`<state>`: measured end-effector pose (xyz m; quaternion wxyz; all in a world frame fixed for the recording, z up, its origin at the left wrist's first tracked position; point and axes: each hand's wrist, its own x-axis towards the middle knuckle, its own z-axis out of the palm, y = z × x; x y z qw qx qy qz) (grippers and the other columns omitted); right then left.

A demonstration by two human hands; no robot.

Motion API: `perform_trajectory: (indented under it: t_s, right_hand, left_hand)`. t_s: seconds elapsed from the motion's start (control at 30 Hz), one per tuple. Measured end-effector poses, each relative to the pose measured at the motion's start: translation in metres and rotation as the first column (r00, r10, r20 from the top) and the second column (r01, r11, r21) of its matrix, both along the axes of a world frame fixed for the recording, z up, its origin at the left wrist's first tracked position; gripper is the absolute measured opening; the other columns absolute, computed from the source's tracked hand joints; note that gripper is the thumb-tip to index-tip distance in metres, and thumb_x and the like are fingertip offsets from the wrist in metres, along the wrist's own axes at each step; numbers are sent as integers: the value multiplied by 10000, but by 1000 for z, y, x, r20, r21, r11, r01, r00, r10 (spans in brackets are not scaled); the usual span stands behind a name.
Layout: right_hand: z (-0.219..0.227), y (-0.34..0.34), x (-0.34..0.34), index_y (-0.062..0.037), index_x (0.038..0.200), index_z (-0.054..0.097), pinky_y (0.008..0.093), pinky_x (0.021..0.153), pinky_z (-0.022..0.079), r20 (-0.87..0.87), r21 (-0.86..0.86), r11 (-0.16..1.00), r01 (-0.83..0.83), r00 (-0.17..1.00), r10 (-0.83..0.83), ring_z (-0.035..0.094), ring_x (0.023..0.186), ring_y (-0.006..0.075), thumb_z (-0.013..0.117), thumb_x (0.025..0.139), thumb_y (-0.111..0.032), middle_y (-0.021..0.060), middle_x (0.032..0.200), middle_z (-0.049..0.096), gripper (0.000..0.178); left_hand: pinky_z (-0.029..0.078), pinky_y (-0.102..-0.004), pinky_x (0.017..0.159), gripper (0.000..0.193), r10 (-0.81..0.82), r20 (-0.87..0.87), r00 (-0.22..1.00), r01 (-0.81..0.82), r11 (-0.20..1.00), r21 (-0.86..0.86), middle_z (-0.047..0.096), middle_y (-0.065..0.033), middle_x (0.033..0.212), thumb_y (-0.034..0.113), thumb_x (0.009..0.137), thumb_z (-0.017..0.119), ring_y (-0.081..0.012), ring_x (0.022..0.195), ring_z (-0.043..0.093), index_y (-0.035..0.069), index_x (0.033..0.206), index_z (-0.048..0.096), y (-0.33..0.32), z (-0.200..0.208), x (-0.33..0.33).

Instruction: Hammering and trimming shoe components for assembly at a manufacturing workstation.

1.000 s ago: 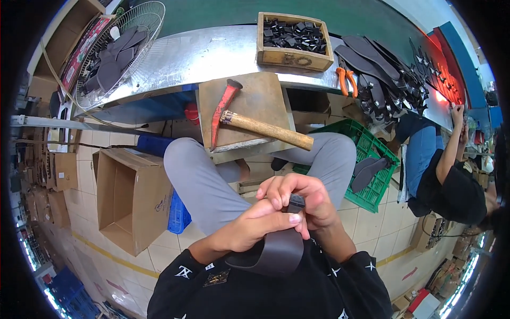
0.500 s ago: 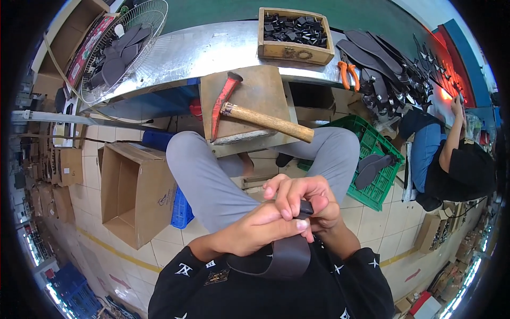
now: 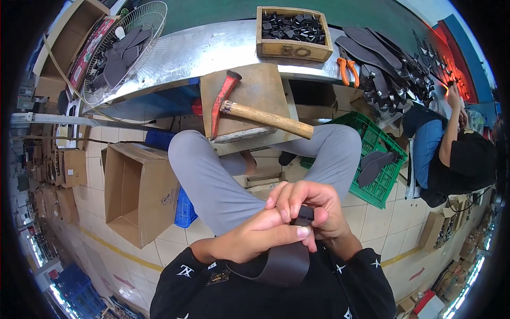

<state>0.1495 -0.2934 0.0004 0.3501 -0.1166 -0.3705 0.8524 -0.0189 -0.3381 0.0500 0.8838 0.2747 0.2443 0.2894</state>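
Close to my chest, both hands meet around a small black heel piece (image 3: 304, 215) with a flat top. My right hand (image 3: 319, 204) pinches it between thumb and curled fingers. From the other side my left hand (image 3: 260, 234) is closed, its thumb pressed against the piece's lower edge. A dark shoe sole (image 3: 289, 264) hangs in a curve below my hands; my left fingers wrap its end, partly hidden. Beyond my knees, a hammer (image 3: 265, 119) with red head and wooden handle lies on a worn block (image 3: 255, 85).
A wooden box (image 3: 295, 50) of black heel pieces stands on the metal bench (image 3: 212, 48). Orange-handled pliers (image 3: 348, 72) and many dark soles (image 3: 372, 45) lie right of it. A wire basket (image 3: 125, 58) holds more soles. A green crate (image 3: 380, 189), a cardboard box (image 3: 133, 196) and a co-worker (image 3: 462, 159) flank me.
My hands still grip the heel piece and sole, with only a small shift of the right fingers that shows more of the piece. The co-worker's hands have moved slightly.
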Motion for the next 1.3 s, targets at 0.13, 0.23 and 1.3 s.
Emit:
perform_trajectory:
  t_s: [0.13,0.23,1.3]
  right_hand:
    - [1,-3,0,-24,952,632,451,988,432,-16,-19,1000,-12,1000,11,577,1060,292,698,858,-505,74,939,633,494]
    - [4,-4,-1,-26,965,629,462,1005,427,-24,-29,999,-18,1000,17,580,1036,273,705,859,-490,72,940,629,482]
    - [-8,4,-2,-4,943,663,477,1034,411,-71,-151,969,-198,979,189,582,1006,260,754,837,-412,95,925,646,432]
  left_hand:
    - [391,-294,990,348,-18,-58,998,19,1000,3,585,-84,1116,283,1034,467,-145,1098,534,-15,1149,604,-5,-4,0]
    - [389,-293,984,354,-17,-74,997,22,997,70,578,-82,1113,292,1037,459,-146,1100,523,-12,1063,638,-6,-1,0]
    - [403,-311,992,361,-53,10,999,52,993,104,574,-96,1114,292,1067,416,-177,1115,535,-13,1088,609,-11,-14,-8]
